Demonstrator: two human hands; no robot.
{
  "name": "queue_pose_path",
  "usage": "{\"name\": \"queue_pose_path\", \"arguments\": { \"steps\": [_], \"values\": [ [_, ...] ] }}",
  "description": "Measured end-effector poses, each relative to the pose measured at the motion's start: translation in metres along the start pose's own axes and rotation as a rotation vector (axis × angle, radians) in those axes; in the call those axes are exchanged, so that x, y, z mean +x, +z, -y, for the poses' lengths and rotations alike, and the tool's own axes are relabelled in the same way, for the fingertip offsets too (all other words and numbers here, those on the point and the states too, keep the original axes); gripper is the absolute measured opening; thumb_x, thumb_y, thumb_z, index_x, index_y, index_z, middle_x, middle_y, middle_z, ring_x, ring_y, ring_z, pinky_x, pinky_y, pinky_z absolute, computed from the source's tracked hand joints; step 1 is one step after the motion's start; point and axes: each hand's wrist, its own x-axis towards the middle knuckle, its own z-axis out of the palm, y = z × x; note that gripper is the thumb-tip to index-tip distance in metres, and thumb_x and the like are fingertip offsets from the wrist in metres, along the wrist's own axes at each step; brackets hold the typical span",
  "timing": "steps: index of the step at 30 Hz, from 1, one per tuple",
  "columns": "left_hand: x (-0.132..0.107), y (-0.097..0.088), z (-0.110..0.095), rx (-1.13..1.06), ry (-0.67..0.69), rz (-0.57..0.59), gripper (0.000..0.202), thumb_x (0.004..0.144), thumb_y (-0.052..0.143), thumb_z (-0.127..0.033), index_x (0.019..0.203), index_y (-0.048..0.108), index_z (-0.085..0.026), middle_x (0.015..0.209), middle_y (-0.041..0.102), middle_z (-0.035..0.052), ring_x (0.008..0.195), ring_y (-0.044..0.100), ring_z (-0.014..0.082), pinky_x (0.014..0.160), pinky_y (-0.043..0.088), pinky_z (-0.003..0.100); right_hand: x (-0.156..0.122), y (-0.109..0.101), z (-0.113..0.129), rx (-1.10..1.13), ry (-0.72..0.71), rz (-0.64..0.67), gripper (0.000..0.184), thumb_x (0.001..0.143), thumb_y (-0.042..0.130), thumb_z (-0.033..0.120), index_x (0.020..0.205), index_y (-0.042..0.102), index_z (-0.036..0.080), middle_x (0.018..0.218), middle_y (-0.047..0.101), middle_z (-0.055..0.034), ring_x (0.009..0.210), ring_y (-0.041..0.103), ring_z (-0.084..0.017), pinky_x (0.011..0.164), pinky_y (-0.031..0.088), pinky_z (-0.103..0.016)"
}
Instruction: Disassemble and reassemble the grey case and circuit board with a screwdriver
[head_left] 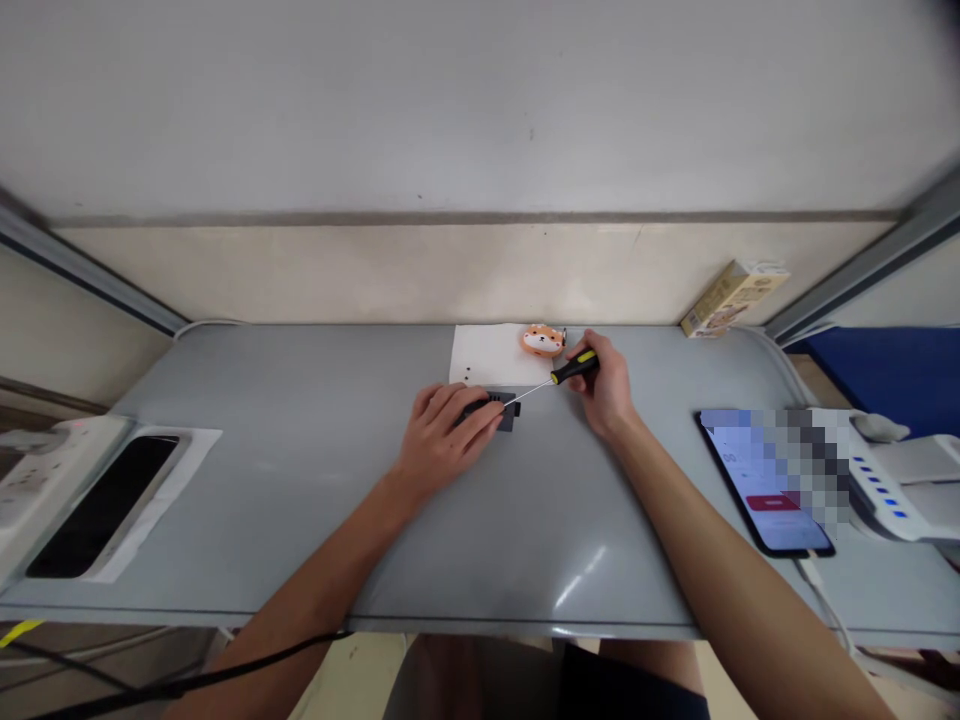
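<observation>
My left hand [448, 432] rests on a small dark grey box-like device [507, 417] on the grey table, its fingers lying over the left part. A screwdriver [576, 367] with a black and yellow handle is gripped in my right hand [602, 388]. Its thin metal shaft slants down to the left, and the tip meets the device close to my left fingertips. Whether the tip sits in a screw is too small to tell. Behind the device lies a white sheet [480, 352] with a few tiny dark dots near its front left corner, probably too small to name.
An orange and white animal-face case [543, 341] lies on the sheet's right side. A phone [105, 507] and a white power strip [37, 480] are at left. On the right are a lit phone [772, 490] on a cable, a charging station [892, 480] and a leaning carton [733, 298].
</observation>
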Motion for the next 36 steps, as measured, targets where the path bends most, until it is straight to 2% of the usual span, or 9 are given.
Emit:
{"name": "queue_pose_path", "arguments": {
  "steps": [7, 12, 19, 21, 24, 28, 31, 34, 36],
  "values": [
    [0.001, -0.002, -0.001, -0.002, -0.001, 0.02, 0.017, 0.091, 0.071, -0.015, 0.106, 0.068, -0.023, 0.101, 0.074, 0.0047, 0.096, 0.065, 0.0205, 0.091, 0.044, 0.036, 0.003, -0.003, -0.001, -0.005, -0.033, 0.003, 0.037, 0.087, 0.06, 0.046, 0.061, 0.063, 0.019, 0.051, 0.05, 0.0012, 0.041, 0.037, -0.008, 0.041, 0.02, -0.027],
    [0.002, 0.0, -0.002, 0.003, 0.014, 0.011, 0.019, 0.09, 0.072, -0.013, 0.105, 0.068, -0.023, 0.101, 0.074, 0.0051, 0.095, 0.064, 0.0213, 0.089, 0.045, 0.036, 0.005, -0.006, 0.0, -0.019, -0.023, -0.01, 0.036, 0.086, 0.062, 0.047, 0.063, 0.063, 0.019, 0.059, 0.057, 0.0002, 0.042, 0.037, -0.007, 0.041, 0.021, -0.027],
    [0.003, -0.001, -0.003, -0.007, -0.005, 0.038, 0.016, 0.091, 0.069, -0.014, 0.104, 0.067, -0.024, 0.101, 0.074, 0.0048, 0.097, 0.063, 0.0222, 0.089, 0.047, 0.037, 0.006, -0.006, 0.001, 0.001, -0.04, -0.034, 0.037, 0.09, 0.059, 0.049, 0.067, 0.063, 0.019, 0.051, 0.047, 0.0028, 0.042, 0.036, -0.008, 0.042, 0.022, -0.026],
    [0.002, -0.001, -0.004, -0.018, 0.006, 0.049, 0.018, 0.092, 0.068, -0.013, 0.107, 0.067, -0.024, 0.104, 0.075, 0.0049, 0.099, 0.063, 0.023, 0.09, 0.047, 0.038, 0.003, -0.003, -0.001, -0.057, -0.073, -0.028, 0.04, 0.092, 0.057, 0.055, 0.075, 0.066, 0.02, 0.053, 0.048, 0.0028, 0.045, 0.04, -0.009, 0.043, 0.025, -0.025],
    [-0.001, 0.0, -0.004, -0.044, 0.051, 0.083, 0.029, 0.091, 0.068, -0.011, 0.118, 0.066, -0.023, 0.11, 0.076, 0.0056, 0.103, 0.063, 0.0237, 0.092, 0.049, 0.038, -0.003, 0.006, -0.007, -0.246, -0.134, 0.048, 0.043, 0.094, 0.055, 0.062, 0.087, 0.07, 0.023, 0.063, 0.057, 0.0019, 0.052, 0.046, -0.01, 0.05, 0.034, -0.025],
    [-0.005, -0.001, -0.003, -0.109, 0.08, 0.121, 0.041, 0.092, 0.067, -0.009, 0.129, 0.064, -0.024, 0.118, 0.075, 0.0051, 0.108, 0.065, 0.0223, 0.096, 0.05, 0.037, -0.01, 0.012, -0.014, -0.458, -0.211, 0.178, 0.043, 0.096, 0.053, 0.062, 0.094, 0.071, 0.023, 0.082, 0.068, -0.0014, 0.067, 0.057, -0.013, 0.065, 0.045, -0.027],
    [-0.007, -0.005, 0.002, -0.184, -0.028, 0.086, 0.039, 0.09, 0.067, -0.011, 0.125, 0.065, -0.027, 0.123, 0.073, 0.0054, 0.113, 0.065, 0.023, 0.101, 0.05, 0.04, -0.012, 0.012, -0.017, -0.522, -0.227, 0.22, 0.042, 0.097, 0.051, 0.06, 0.097, 0.071, 0.023, 0.091, 0.071, -0.003, 0.077, 0.063, -0.016, 0.072, 0.048, -0.029],
    [-0.009, -0.01, 0.011, -0.33, -0.264, 0.07, 0.03, 0.088, 0.069, -0.016, 0.117, 0.066, -0.025, 0.131, 0.066, 0.0098, 0.123, 0.062, 0.0268, 0.106, 0.05, 0.047, -0.011, 0.013, -0.019, -0.557, -0.218, 0.233, 0.042, 0.097, 0.052, 0.06, 0.097, 0.071, 0.022, 0.094, 0.071, -0.0036, 0.078, 0.064, -0.017, 0.074, 0.049, -0.03],
    [-0.011, -0.011, 0.018, -0.538, -0.439, 0.116, 0.026, 0.09, 0.068, -0.022, 0.115, 0.064, -0.023, 0.129, 0.063, 0.0113, 0.119, 0.063, 0.0255, 0.101, 0.055, 0.044, -0.01, 0.013, -0.019, -0.575, -0.223, 0.241, 0.043, 0.097, 0.051, 0.061, 0.099, 0.071, 0.023, 0.092, 0.071, -0.0034, 0.074, 0.062, -0.016, 0.072, 0.048, -0.03]
  ]
}}
